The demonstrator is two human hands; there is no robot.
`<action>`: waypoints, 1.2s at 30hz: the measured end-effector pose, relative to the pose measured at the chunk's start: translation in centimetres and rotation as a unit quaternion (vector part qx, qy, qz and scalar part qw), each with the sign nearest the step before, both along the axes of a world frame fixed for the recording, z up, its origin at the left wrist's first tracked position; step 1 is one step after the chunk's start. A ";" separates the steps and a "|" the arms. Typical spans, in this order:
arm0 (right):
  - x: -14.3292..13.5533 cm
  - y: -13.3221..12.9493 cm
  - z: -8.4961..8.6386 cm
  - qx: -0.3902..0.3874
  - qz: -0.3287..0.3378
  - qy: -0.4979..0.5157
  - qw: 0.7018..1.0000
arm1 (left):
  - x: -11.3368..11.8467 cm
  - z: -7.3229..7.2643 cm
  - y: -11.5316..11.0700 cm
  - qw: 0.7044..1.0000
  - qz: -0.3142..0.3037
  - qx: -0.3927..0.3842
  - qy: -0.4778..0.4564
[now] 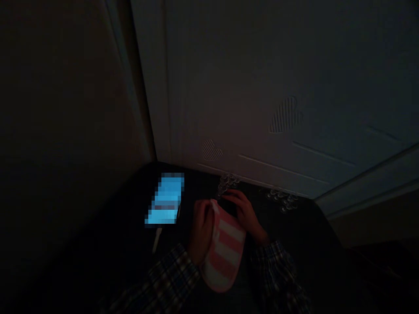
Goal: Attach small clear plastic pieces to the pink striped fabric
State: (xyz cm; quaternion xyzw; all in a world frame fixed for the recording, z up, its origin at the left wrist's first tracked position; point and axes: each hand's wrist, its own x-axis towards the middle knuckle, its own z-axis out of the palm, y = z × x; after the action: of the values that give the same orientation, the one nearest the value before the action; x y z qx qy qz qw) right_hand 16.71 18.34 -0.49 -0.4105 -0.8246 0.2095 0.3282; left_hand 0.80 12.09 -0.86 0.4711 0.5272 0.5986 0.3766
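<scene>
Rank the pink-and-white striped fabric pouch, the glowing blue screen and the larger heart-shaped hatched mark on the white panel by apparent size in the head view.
1. Pink-and-white striped fabric pouch, largest.
2. Glowing blue screen.
3. Larger heart-shaped hatched mark, smallest, though it sits farther from the camera, so its true size is unsure.

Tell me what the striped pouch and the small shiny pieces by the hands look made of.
Striped pouch: looks like soft fabric, matte pink and white bands, sagging shape. Small shiny pieces: probably clear plastic or glass, judging by the glints; too dark to be sure.
</scene>
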 end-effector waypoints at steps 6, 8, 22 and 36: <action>-0.2 0.6 -0.7 0.002 0.015 -0.020 1.000 | 0.1 -0.4 0.3 0.999 -0.012 0.026 0.015; -0.4 0.7 -0.9 0.006 0.012 -0.030 0.999 | 0.0 -0.7 0.4 0.999 -0.019 0.032 0.013; -1.7 1.2 -1.3 0.022 0.030 -0.082 0.996 | -0.4 -0.8 0.8 0.998 -0.026 0.001 -0.057; 2.4 -3.6 1.3 -0.143 0.057 0.211 0.965 | -0.4 0.3 0.5 0.943 -0.075 -0.090 -0.313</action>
State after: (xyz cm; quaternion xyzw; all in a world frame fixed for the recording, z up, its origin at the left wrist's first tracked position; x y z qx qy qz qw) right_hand 19.12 14.73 0.77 -0.3517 -0.7200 0.4255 0.4206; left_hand 0.43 12.58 -0.55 0.2625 0.3979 0.6358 0.6070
